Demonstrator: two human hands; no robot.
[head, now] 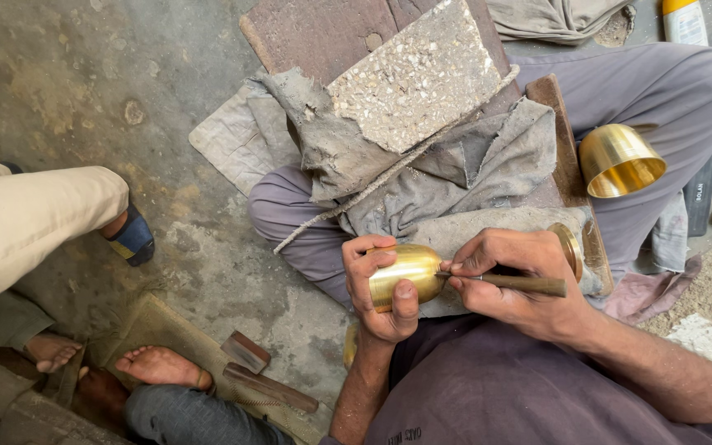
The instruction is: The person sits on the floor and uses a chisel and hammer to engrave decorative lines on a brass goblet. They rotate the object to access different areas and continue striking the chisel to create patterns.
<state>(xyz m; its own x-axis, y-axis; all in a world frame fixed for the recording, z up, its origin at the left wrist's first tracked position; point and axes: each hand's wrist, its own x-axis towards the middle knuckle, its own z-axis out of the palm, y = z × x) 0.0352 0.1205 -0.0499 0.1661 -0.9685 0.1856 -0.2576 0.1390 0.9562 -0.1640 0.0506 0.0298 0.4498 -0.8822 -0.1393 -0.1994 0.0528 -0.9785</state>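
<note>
My left hand (379,288) grips a small polished brass cup (409,272) on its side, thumb pressed on its lower edge. My right hand (514,280) pinches a thin brown-handled metal tool (529,284), its tip touching the cup's right end. Both hands work over my lap, above grey cloth rags (471,173). A second, larger brass cup (617,159) lies on my right thigh, open mouth facing out. Another brass piece (571,247) peeks out behind my right hand.
A rough stone slab (418,78) rests on rags and a wooden board (323,29) across my crossed legs. Other people's legs and bare feet (158,367) are at lower left, with small wooden blocks (246,352) on a mat. A white bottle (684,21) stands top right.
</note>
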